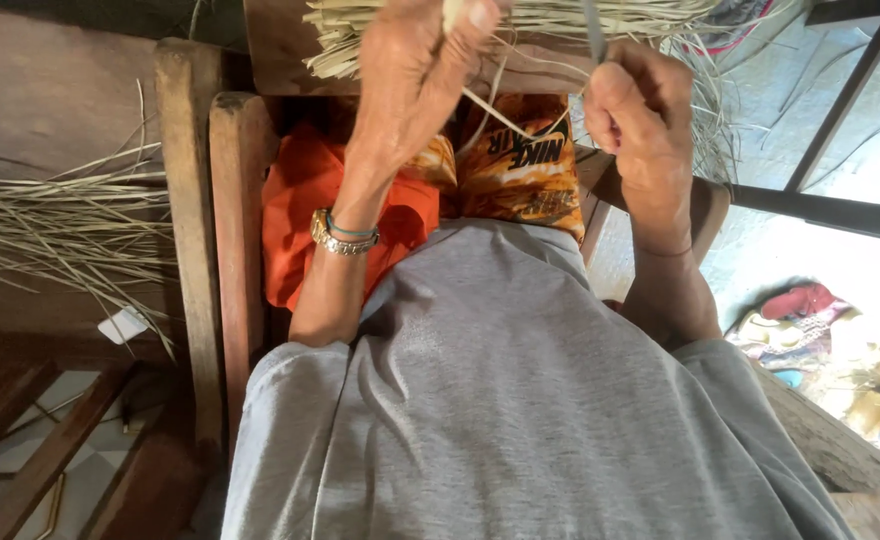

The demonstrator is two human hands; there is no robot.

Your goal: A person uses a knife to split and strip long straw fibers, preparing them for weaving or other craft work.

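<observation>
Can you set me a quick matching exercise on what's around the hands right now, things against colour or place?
Things:
1. left hand
2. right hand
3. wristwatch
4. shirt

Descriptions:
A. grey
B. pinching a pale strip
C. gold-coloured, on the left wrist
D. closed around a thin blade-like tool

Pairs: 1-B, 2-D, 3-C, 4-A

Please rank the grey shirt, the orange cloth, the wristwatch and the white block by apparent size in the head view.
1. Grey shirt, though nearest the camera.
2. Orange cloth.
3. Wristwatch and white block: look alike, unranked.
</observation>
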